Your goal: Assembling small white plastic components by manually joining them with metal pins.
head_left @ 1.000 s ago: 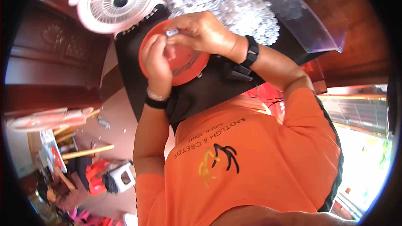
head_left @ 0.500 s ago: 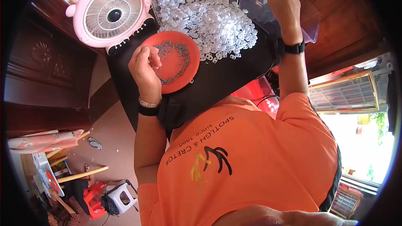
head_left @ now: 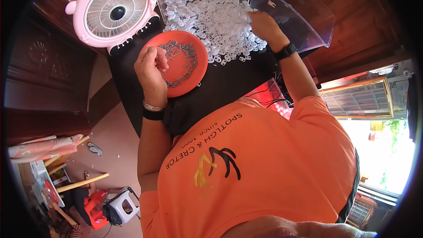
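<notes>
The right hand (head_left: 265, 27) is at the right side of the pile of white plastic pieces (head_left: 207, 13), its fingers pointing in toward the heap. Pieces lie to the left of the fingertips and below them, and the clear plastic bin (head_left: 304, 22) stands just beyond the hand on its right. The fingertips are blurred against the pale pile, so I cannot tell whether they are apart, together or clamped on a piece.

The left hand (head_left: 151, 68) is at the left rim of the orange-red plate (head_left: 180, 91), partly covering it. Its fingers are curled, with the thumb close against the forefinger; whether something small is held between them, I cannot tell. Small grey metal pieces (head_left: 192, 59) lie in the plate, scattered in a rough ring just right of this hand. The plate sits on the black worktop (head_left: 229, 79), near the lower left edge of the pile, and the pink fan (head_left: 116, 13) stands beyond it to the left.

Half a second ago the right hand was over the clear bin; it is now to the left, at the pile. A second ago both hands met above the plate, with a small pale piece at the right fingertips. The left hand stays curled beside the plate.
</notes>
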`<state>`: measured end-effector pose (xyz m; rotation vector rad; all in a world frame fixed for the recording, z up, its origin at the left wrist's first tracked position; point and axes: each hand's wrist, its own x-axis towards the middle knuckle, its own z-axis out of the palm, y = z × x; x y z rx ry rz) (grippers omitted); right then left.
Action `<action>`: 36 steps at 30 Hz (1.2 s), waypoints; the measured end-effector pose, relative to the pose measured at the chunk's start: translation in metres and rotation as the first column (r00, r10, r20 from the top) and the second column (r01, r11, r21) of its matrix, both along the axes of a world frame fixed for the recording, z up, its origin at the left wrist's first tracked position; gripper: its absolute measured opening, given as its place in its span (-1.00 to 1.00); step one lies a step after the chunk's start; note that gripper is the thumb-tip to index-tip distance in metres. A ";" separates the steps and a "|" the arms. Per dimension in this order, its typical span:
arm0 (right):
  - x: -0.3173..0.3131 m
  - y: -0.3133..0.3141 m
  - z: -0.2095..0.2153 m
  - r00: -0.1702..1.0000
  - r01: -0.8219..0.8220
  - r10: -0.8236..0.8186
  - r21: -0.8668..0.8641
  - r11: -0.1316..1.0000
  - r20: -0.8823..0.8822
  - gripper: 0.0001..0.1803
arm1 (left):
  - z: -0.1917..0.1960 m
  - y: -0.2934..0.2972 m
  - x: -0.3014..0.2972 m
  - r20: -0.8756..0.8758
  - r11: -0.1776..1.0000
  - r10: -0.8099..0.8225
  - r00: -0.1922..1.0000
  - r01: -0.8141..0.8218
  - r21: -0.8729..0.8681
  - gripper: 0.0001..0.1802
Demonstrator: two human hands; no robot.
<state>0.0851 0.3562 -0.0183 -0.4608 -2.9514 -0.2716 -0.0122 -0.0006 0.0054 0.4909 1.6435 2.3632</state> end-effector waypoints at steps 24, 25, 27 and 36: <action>-0.011 -0.066 0.070 0.917 -0.381 0.375 -0.574 0.725 -0.135 -0.80 | -0.006 -0.001 -0.005 0.018 0.993 -0.028 0.999 0.030 -0.116 -0.70; 0.000 -0.071 0.072 0.912 -0.382 0.392 -0.604 0.699 -0.124 -0.82 | -0.007 -0.002 -0.005 0.034 0.989 -0.015 0.999 0.020 -0.149 -0.70; 0.019 -0.076 0.070 0.911 -0.350 0.404 -0.672 0.653 -0.082 -0.84 | -0.008 -0.001 -0.008 0.030 0.989 -0.034 0.999 0.038 -0.146 -0.70; 0.087 -0.081 0.040 0.951 -0.259 0.307 -0.598 0.759 -0.023 -0.78 | -0.008 0.002 -0.003 0.056 0.996 -0.013 0.998 0.018 -0.086 -0.72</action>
